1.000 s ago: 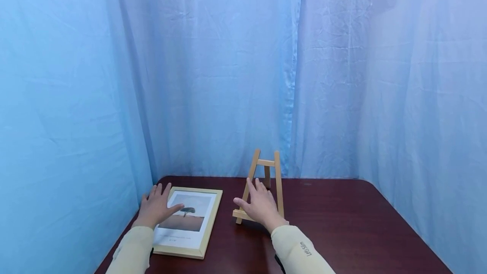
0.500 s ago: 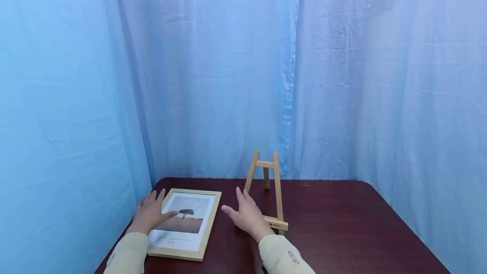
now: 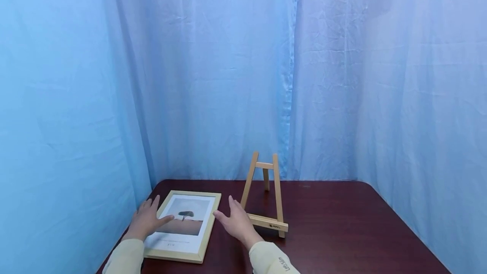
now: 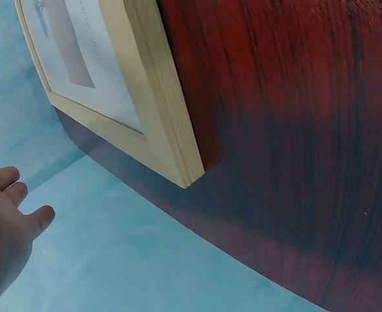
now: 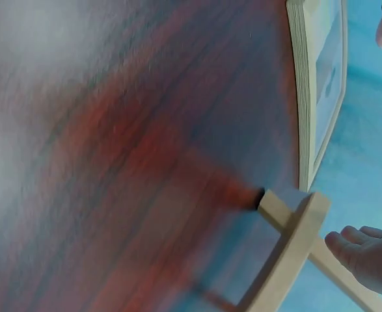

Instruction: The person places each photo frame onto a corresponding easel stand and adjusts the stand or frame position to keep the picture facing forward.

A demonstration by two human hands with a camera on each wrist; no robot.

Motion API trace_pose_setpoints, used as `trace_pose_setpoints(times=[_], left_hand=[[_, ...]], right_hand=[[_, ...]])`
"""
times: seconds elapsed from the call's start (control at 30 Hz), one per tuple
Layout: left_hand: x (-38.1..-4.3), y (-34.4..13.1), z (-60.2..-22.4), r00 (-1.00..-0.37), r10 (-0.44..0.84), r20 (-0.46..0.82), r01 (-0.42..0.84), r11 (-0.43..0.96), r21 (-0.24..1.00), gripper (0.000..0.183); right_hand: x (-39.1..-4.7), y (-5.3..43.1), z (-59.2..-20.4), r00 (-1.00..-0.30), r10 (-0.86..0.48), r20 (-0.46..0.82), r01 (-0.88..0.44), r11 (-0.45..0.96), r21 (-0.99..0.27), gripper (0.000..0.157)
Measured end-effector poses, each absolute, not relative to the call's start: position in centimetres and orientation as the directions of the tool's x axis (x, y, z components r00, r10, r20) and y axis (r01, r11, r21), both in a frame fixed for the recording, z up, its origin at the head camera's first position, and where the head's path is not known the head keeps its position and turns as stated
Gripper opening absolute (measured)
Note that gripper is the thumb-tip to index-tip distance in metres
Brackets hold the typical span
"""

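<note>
A picture frame [image 3: 205, 240] with a pale wood border lies face up on the left of the table, showing a print of a tree. Over its left edge hovers my left hand [image 3: 144, 222], fingers spread and holding nothing. My right hand [image 3: 236, 223], fingers also extended, is between the frame's right edge and a small wooden easel [image 3: 277, 189], its thumb close to that edge. The easel stands upright, its lower left part partly hidden behind the right hand. In the left wrist view the left hand [image 4: 8, 221] is apart from the frame's corner [image 4: 184, 169].
The dark red-brown table [image 3: 342, 231] has rounded far corners and extends to the right of the easel. Light blue curtains [image 3: 228, 75] hang close behind it and along both sides.
My right hand has moved left, from in front of the easel toward the frame, uncovering the easel's ledge. The left hand has shifted slightly left and down. Frame and easel stay put.
</note>
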State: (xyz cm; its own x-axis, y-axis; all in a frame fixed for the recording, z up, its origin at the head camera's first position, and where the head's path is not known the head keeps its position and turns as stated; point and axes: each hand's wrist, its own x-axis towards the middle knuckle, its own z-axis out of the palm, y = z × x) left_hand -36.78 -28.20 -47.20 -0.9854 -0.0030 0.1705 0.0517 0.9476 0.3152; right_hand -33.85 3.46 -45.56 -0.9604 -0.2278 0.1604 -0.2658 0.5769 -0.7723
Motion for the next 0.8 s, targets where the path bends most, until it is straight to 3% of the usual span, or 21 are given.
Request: trace_pose_setpoints(times=[0.4, 0.8], left_hand=[[-36.8, -29.3, -48.1, -0.996, -0.033, 0.082, 0.004, 0.910, 0.414, 0.118], [-36.9, -30.4, -49.0, -0.997, -0.072, -0.027, -0.076, 0.862, 0.501, 0.125]], right_hand=[[-33.5, 1.7, -47.2, -0.981, -0.182, 0.065, -0.142, 0.453, -0.880, 0.088], [-33.2, 0.6, -48.6, -0.989, -0.142, 0.048, -0.112, 0.480, -0.870, 0.083]])
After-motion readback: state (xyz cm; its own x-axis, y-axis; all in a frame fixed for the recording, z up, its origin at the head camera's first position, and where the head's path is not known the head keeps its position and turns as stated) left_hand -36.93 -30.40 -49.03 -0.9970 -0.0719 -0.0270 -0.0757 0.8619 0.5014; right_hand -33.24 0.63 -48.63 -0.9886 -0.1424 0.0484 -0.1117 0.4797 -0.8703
